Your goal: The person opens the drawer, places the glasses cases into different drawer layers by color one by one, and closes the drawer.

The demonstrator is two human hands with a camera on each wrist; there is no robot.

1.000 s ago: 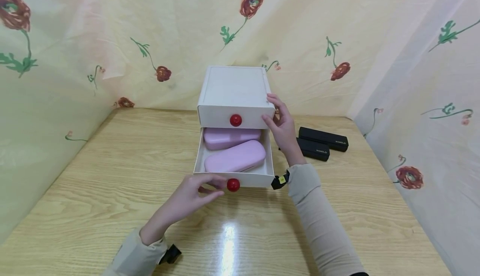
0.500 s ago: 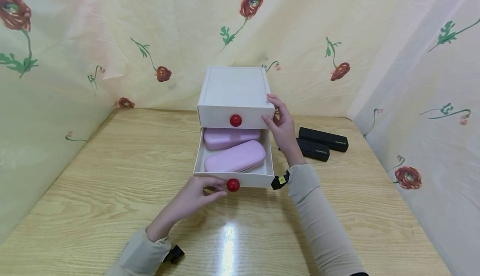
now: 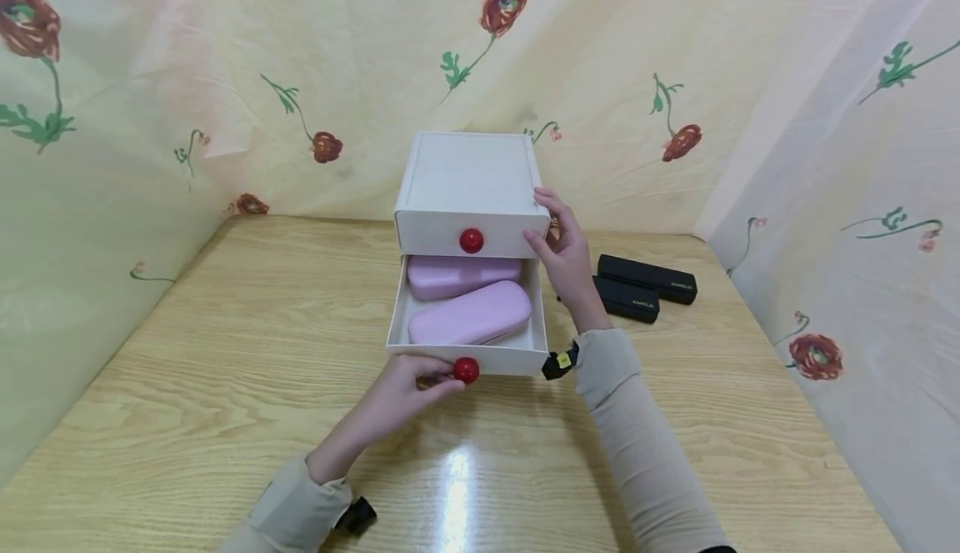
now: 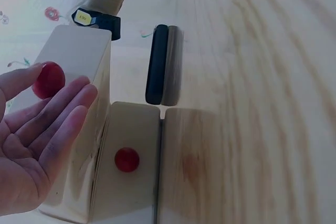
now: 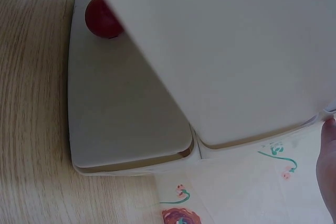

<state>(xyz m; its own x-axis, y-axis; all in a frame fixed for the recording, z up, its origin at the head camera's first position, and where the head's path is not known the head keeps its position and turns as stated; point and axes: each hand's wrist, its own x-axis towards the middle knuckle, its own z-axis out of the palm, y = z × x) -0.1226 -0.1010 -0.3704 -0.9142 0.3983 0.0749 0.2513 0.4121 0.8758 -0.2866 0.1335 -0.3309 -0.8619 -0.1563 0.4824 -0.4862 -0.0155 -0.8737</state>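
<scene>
A white drawer cabinet (image 3: 472,173) stands on the table with its lower drawer (image 3: 512,361) pulled out. Two lilac cases lie inside, the front lilac case (image 3: 471,315) slanted and the rear lilac case (image 3: 463,276) partly beneath the upper part. My left hand (image 3: 397,394) pinches the lower drawer's red knob (image 4: 50,80), thumb on one side and fingers on the other. My right hand (image 3: 566,257) holds the cabinet's front right corner, thumb on the front face, fingers along the side. At the right wrist view's edge only part of that hand (image 5: 328,169) shows.
Two black oblong cases, a rear black case (image 3: 647,278) and a front black case (image 3: 626,299), lie right of the cabinet, partly behind the right wrist. The upper drawer, with its own red knob (image 3: 471,241), is closed. Flowered cloth (image 3: 360,77) hangs behind the wooden table (image 3: 247,353).
My left hand has moved slightly right, its thumb coming up to the lower knob, and now pinches it. The right hand, cabinet and lilac cases have stayed put.
</scene>
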